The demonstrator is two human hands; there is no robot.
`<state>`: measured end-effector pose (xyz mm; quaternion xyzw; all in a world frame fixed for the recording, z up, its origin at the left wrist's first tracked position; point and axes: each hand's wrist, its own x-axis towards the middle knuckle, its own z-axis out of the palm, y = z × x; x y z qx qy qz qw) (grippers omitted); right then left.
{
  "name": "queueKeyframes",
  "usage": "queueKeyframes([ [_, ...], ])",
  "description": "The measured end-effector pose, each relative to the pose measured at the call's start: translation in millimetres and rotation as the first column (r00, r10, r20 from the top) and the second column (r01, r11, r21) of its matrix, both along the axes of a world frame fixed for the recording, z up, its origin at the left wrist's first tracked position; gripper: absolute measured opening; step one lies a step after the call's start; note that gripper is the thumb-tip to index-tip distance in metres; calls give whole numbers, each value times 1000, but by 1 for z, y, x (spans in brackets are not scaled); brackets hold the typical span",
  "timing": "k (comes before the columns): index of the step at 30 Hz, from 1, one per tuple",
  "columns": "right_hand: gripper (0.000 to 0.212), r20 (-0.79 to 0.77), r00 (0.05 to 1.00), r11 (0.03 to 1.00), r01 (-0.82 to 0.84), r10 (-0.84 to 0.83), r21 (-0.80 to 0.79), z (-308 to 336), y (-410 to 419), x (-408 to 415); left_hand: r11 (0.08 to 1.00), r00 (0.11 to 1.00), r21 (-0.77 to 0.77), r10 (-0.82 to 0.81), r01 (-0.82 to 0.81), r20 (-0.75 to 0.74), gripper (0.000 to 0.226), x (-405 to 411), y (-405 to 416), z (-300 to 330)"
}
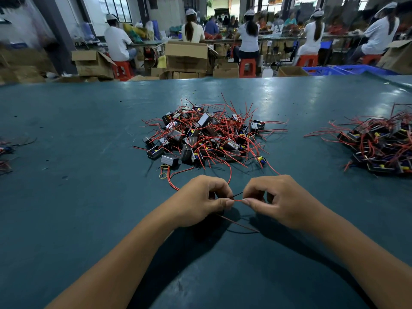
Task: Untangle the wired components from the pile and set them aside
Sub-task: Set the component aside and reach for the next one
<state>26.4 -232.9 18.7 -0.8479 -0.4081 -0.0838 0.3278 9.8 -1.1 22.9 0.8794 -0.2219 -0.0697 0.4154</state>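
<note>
A tangled pile [205,136] of small black box components with red and black wires lies in the middle of the teal table [78,208]. Just in front of it, my left hand [200,201] and my right hand [274,201] pinch the same red wire [238,200] between thumb and forefinger, a short stretch apart. A thin black wire runs alongside it between the hands. Red wires loop back from my hands toward the pile's near edge, and one loose red end trails under my hands toward me.
A second heap of wired components [379,148] sits at the right edge of the table. A few more [5,152] lie at the far left edge. A yellow rubber band [163,175] lies near the pile. Beyond the table, seated workers, cardboard boxes and red stools.
</note>
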Motion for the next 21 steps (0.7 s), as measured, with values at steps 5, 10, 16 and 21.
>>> queueKeyframes([
  [5, 13, -7, 999, 999, 47, -47, 14, -2, 0, -3, 1000, 999, 14, 6, -6, 34, 8, -2, 0, -5],
  [10, 20, -56, 997, 998, 62, -60, 19, -4, -4, 0, 998, 998, 53, 15, -19, 67, 8, -2, -1, -4],
  [16, 17, -93, 995, 999, 45, -43, 18, -2, -7, 2, 997, 998, 71, 2, -7, 70, 8, -1, 0, -3],
  [21, 15, -115, 993, 999, 41, -37, 30, 1, -11, 4, 999, 997, 38, 16, -19, 79, 11, 0, -1, -5],
])
